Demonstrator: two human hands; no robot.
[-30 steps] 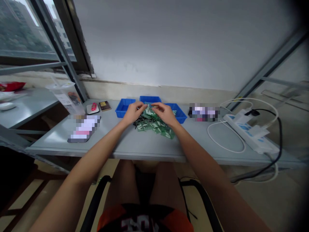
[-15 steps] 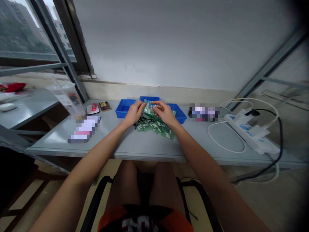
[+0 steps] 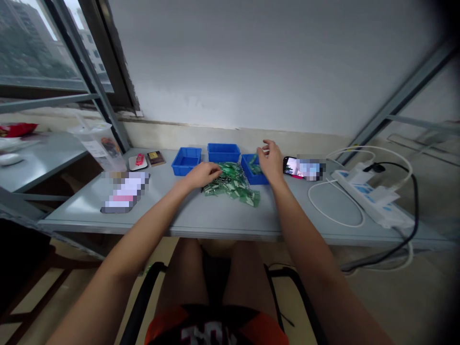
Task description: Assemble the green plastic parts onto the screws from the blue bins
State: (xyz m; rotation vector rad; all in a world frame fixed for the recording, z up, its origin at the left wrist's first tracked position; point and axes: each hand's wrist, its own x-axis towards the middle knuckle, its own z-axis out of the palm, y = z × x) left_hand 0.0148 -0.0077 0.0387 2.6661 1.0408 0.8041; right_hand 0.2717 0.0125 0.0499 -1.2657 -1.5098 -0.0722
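Note:
A pile of small green plastic packets point(image 3: 233, 186), with dark and silvery pieces among them, lies on the grey table. My left hand point(image 3: 205, 175) rests at the pile's left side, fingers drawn together; whatever is between the fingertips is too small to make out. Over the right edge of the right blue bin point(image 3: 257, 178), my right hand point(image 3: 272, 160) hovers with its fingers apart. Just beside those fingertips, a green packet point(image 3: 254, 165) shows inside that bin.
Behind the pile stand a middle blue bin point(image 3: 223, 153) and a left blue bin point(image 3: 187, 162). A phone point(image 3: 303, 168) leans at right, near a white power strip point(image 3: 373, 199) with cables. On the left are another phone point(image 3: 125, 192), a lidded cup point(image 3: 102, 148) and a small box point(image 3: 155, 158).
My hands have parted. The right moved right to the right bin and let go of the packet both hands held over the pile; the left lowered to the pile.

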